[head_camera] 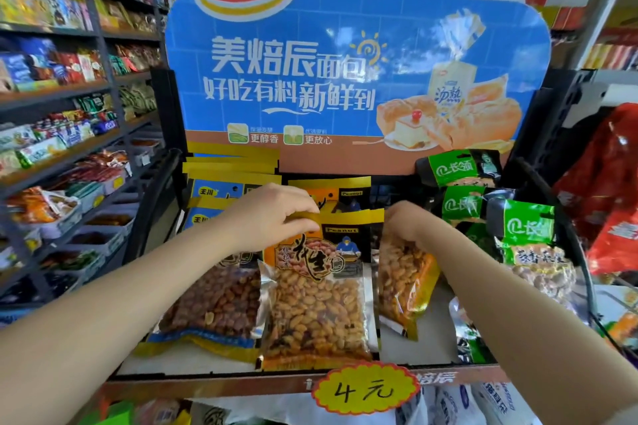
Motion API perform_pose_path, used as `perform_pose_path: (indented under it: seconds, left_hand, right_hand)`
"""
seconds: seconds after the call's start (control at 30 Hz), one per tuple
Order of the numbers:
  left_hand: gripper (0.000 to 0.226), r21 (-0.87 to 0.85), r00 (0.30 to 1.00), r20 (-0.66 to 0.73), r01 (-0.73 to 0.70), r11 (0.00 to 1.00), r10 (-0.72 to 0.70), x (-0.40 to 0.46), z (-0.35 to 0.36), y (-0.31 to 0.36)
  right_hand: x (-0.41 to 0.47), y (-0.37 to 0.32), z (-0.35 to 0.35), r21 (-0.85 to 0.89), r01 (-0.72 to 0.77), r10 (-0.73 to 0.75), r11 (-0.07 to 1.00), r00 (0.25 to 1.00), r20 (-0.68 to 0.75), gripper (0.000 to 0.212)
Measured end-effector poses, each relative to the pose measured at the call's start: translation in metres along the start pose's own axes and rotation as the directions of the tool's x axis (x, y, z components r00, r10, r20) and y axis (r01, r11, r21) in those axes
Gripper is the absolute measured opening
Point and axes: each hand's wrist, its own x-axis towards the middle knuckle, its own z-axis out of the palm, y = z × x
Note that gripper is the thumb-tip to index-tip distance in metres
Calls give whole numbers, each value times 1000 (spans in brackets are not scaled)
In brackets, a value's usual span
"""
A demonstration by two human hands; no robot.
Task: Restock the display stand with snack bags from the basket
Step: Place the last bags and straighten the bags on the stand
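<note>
The person's left hand [272, 217] pinches the yellow top strip of an orange peanut bag [317, 290] that stands at the centre of the display stand's top shelf [221, 360]. The right hand [409, 224], at about three o'clock from the left, is closed on the top of a second orange peanut bag [404, 283], which leans to the right with its bottom corner resting on the shelf. The basket named in the task is not clearly in view.

The main risk appears to be the second bag: it is tilted, and if it is let go as it stands it may slump toward the green bags [528, 238] at three o'clock, or slide forward over the front lip, where the yellow price tag [366, 390] hangs at six o'clock. The centre bag is held only by its thin strip, so a tug could fold it or tip it onto the blue-edged peanut bag [214, 304] lying at nine o'clock.

Room is tight. More bags stand just behind the hands at twelve o'clock, under the blue sign board [345, 79]. The clearest bare patch of shelf lies at about five o'clock from the centre bag, below and to the right of the tilted bag. Dark side rails close off the shelf at left and right.
</note>
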Motion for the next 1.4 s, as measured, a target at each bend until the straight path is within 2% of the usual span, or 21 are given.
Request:
perform_pose_path:
  seconds: [0.07,0.13,0.23,0.37,0.4,0.47,0.5,0.53,0.6,0.67,0.77,0.83,0.93,1.03,1.1,1.17,1.27,1.33,1.4]
  left_hand:
    - [22,24,999,-41,-4,1000,5,3,1,0]
    - [20,38,998,-68,-5,999,8,7,3,-1]
    - [24,118,998,-20,54,992,-52,14,9,-5]
    - [37,264,984,59,146,953,-167,25,22,-10]
    - [41,266,981,54,168,949,-189,28,25,-10]
    - [47,299,975,52,193,935,-218,32,31,-10]
    - [48,323,972,56,198,925,-228,33,35,-10]
    - [49,343,970,60,202,917,-236,35,38,-11]
    - [49,360,964,70,216,908,-257,35,41,-13]
    - [48,342,960,77,229,911,-270,36,42,-15]
    - [41,398,975,34,190,897,-221,35,47,-16]
    - [35,474,991,-38,130,871,-127,32,54,-18]
    - [30,580,998,-57,31,814,3,25,61,-20]
    - [34,590,994,-103,31,807,37,20,62,-19]
    - [31,562,989,-140,41,826,46,18,57,-14]
    - [27,535,975,-209,53,843,71,19,49,-6]
    - [21,527,934,-325,48,849,148,28,40,8]
    - [20,543,915,-355,34,839,193,40,33,16]
    - [23,605,921,-332,42,795,203,54,31,14]
  right_hand:
    - [3,-2,-10,288,86,-51,954,991,-128,37]
    - [10,1,-10,521,158,-25,839,967,-253,28]
    - [17,0,3,602,107,56,791,968,-245,3]
    - [28,-10,-1,672,32,141,740,969,-202,11]
    - [30,-12,-3,680,37,138,732,970,-201,16]
    - [30,-15,-2,713,19,134,701,978,-158,64]
    - [30,-15,1,725,10,123,688,984,-130,81]
    - [29,-16,4,721,4,112,693,987,-113,85]
    - [30,-17,9,666,5,93,746,989,-111,74]
    - [34,-16,9,606,59,39,793,988,-147,53]
    - [31,-18,7,491,151,-35,858,971,-238,29]
    - [30,-18,7,441,188,-70,878,960,-270,22]
    - [24,-20,1,509,236,-114,828,959,-260,12]
    - [17,-26,-5,461,288,-222,840,956,-192,14]
    - [16,-31,-7,397,322,-253,859,943,-216,15]
    - [18,-33,-12,464,349,-221,814,925,-309,13]
    - [19,-41,-31,646,373,-58,666,889,-454,11]
    - [21,-44,-40,706,404,-18,581,874,-485,6]
    - [24,-44,-43,719,407,-50,563,885,-462,9]
